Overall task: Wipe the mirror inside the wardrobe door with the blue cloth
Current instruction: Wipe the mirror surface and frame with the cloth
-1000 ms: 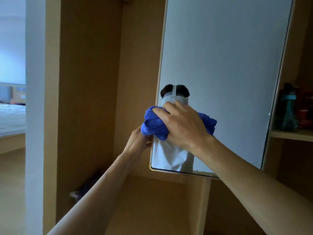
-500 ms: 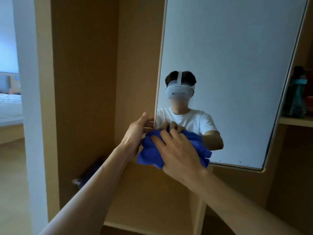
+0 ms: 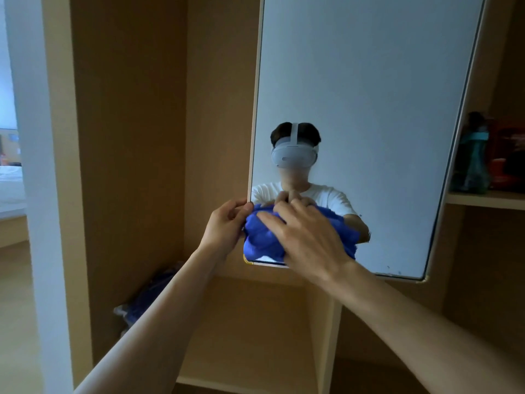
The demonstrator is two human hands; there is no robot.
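The right hand lies with spread fingers on the bunched blue cloth, pressing it to the mirror. Within the last second the cloth has slid down to the mirror's lower left corner, so a downward stroke is probably ending. The left hand still pinches the mirror's left edge, steadying it. The glass under the cloth is hidden and the mirror's top is cut off. A dark bundle low in the wardrobe cannot be identified.

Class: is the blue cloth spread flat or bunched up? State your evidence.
Bunched up: the blue cloth bulges in lumpy folds under the right hand, against the mirror's lower corner.
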